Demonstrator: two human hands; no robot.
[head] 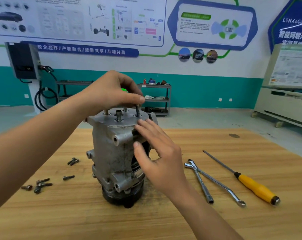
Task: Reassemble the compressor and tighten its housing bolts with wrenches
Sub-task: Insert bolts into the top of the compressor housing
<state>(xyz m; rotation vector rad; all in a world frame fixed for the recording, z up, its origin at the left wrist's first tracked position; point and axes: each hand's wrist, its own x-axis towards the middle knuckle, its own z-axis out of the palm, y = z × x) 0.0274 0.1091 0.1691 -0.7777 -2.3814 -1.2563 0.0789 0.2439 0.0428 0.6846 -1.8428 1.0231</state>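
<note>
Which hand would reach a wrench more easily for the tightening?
The right hand, resting open against the compressor, is nearer: both wrenches lie on its side. The left hand is busy pinching a bolt.

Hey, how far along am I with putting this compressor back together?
Done: end plate sits on the compressor, three bolts stand in it. In hand: left hand pinches a fourth bolt in its hole; right hand rests on the side. Left: loose bolts on the table, wrenches untouched.
</note>
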